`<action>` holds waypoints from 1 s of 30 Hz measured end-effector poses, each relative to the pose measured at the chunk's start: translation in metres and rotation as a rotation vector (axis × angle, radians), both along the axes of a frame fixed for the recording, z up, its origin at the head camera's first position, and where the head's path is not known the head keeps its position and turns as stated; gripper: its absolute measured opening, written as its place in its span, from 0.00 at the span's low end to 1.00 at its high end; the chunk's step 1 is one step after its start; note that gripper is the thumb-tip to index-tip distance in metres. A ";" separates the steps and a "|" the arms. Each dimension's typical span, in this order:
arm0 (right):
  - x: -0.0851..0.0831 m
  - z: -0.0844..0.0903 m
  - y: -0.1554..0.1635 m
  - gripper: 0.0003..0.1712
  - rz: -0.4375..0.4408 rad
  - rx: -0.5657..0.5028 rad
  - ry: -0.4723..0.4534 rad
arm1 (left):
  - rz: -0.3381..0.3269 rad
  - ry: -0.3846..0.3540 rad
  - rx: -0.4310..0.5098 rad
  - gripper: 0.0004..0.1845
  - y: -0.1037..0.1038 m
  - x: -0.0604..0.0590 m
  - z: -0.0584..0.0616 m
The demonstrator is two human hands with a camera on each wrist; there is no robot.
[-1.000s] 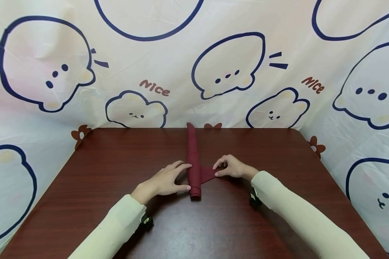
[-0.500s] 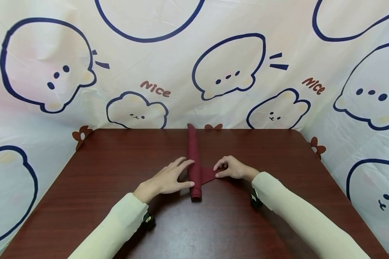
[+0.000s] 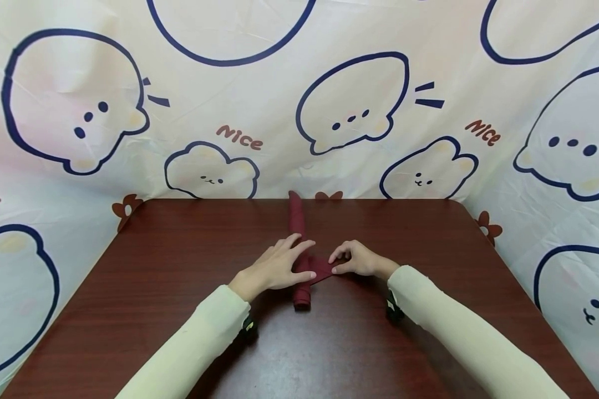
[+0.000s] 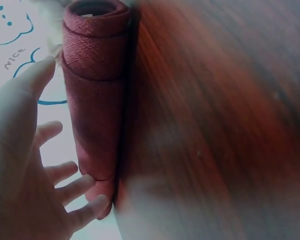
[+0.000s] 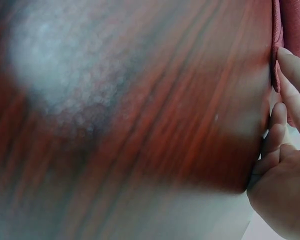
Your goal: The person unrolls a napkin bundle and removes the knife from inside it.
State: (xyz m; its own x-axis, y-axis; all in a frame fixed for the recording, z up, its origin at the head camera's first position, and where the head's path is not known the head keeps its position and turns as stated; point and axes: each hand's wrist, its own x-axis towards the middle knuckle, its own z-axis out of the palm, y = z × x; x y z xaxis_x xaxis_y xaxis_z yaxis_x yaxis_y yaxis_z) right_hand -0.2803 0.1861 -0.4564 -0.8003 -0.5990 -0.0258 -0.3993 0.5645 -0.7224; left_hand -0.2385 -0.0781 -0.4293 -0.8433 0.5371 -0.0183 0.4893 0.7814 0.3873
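A dark red cloth [image 3: 297, 221] lies rolled into a long tube down the middle of the brown table [image 3: 179, 249], with a triangular flap [image 3: 321, 267] sticking out to its right. My left hand [image 3: 282, 267] rests across the near part of the roll with its fingers straight. In the left wrist view the roll [image 4: 95, 100] stands beside the spread fingers of the left hand [image 4: 25, 175]. My right hand [image 3: 355, 259] pinches the flap's tip between thumb and forefinger. The right wrist view shows the right hand's fingers [image 5: 290, 70] at the flap's edge [image 5: 276, 45].
A cartoon-printed backdrop [image 3: 349, 105] hangs behind and around the table. The table's far edge [image 3: 379, 199] runs just past the roll's far end. Bare wood [image 3: 329, 354] lies toward me and to both sides.
My left hand has slid right from beside the roll onto the top of it. The right hand and the flap have stayed where they were.
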 end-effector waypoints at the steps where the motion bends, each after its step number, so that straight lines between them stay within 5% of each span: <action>1: 0.000 0.000 0.000 0.08 -0.002 -0.002 0.002 | 0.001 0.005 -0.006 0.41 0.001 -0.001 0.000; 12: 0.001 0.001 0.002 0.08 -0.010 0.000 0.006 | 0.028 -0.016 -0.022 0.35 -0.001 0.002 -0.003; 30: 0.003 0.000 -0.002 0.09 -0.016 -0.009 0.003 | 0.041 -0.152 0.109 0.37 -0.028 0.000 -0.007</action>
State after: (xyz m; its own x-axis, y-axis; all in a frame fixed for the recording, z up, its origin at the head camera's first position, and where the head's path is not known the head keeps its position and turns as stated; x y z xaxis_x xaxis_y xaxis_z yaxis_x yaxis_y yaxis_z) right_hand -0.2774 0.1840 -0.4564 -0.8098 -0.5865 -0.0180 -0.3924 0.5641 -0.7265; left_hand -0.2381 -0.1062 -0.4364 -0.8566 0.5080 -0.0906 0.3873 0.7489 0.5376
